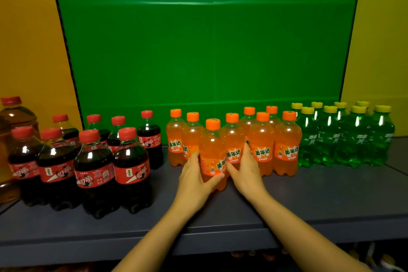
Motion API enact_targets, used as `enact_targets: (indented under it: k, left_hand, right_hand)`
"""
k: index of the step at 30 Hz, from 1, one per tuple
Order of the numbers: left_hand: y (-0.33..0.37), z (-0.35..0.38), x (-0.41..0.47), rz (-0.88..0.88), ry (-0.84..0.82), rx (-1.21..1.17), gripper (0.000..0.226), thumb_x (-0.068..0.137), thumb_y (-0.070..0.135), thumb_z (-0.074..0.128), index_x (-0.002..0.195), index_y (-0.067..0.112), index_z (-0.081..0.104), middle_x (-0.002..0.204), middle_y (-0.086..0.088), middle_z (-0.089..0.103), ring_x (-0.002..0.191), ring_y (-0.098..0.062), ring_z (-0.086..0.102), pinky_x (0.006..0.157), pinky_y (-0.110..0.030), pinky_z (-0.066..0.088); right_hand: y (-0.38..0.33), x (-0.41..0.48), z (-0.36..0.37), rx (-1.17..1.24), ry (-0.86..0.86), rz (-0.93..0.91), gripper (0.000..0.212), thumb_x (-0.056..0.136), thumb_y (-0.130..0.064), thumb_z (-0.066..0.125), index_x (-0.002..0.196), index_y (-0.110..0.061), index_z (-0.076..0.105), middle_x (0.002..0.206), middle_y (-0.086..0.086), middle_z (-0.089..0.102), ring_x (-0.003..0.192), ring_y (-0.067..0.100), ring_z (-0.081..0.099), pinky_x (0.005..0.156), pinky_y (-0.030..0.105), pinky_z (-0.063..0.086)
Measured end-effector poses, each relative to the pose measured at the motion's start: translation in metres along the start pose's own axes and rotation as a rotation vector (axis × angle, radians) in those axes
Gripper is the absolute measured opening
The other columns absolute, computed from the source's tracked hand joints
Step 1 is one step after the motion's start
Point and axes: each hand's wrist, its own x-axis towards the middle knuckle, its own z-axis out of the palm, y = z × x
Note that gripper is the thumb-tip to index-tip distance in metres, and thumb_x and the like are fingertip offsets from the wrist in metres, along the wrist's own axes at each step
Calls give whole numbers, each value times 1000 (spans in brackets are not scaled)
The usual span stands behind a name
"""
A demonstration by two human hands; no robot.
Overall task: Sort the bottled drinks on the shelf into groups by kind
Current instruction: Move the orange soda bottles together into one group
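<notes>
The front orange bottle (212, 146) stands upright on the grey shelf (309, 201), a little nearer the shelf's front edge than the rest of the orange bottles (262, 139), which crowd just behind it and to either side with their orange caps up. The left hand (194, 179) reaches in from below and closes its grip on this front orange bottle low down, fingers round its left side and the thumb lying across the lower label. The right hand (246, 172) comes in just to the right of the front orange bottle and has its grip round the second orange bottle (232, 137), which stands touching or nearly touching the front one at its right rear. The thumb sits on that bottle's left side and the fingers point up along its right. Well to the left of the front orange bottle stands a cluster of cola bottles (95, 161) with red caps and red labels, apart from the orange group by a strip of bare shelf. Further left still, at the picture's edge, are larger bottles of amber liquid (17, 115) with red caps. To the right of the front orange bottle, beyond the orange group and close against it, stand the green bottles (353, 139) with yellow caps. Behind the front orange bottle and all the rows rises a green panel (198, 51), flanked by yellow walls (26, 40)
</notes>
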Motion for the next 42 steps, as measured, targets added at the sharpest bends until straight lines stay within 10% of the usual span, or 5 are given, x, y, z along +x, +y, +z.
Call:
enact_targets:
  k: [28,35,42]
  left_hand:
    - [-10,10,40,-142,155,203,64,79,28,70,132,9,39,130,-11,48,123,-26,45,97,-34,37]
    - [-6,14,42,-100,171,336,51,85,27,64,125,9,39,126,-10,51,118,-28,50,89,-35,43]
    - [1,15,44,-78,205,432,48,84,28,65,118,7,38,119,-10,44,113,-28,51,78,-31,43]
  right_hand:
    - [-15,14,13,-109,43,65,69,91,-24,55,144,-5,15,146,12,36,135,24,35,107,31,31]
    - [-14,3,8,-152,-27,35,72,95,-18,48,148,-8,-1,158,7,6,145,22,11,114,31,17]
    - [-12,-4,4,-138,99,-42,53,88,-7,55,135,-9,32,137,7,32,128,19,36,97,17,28]
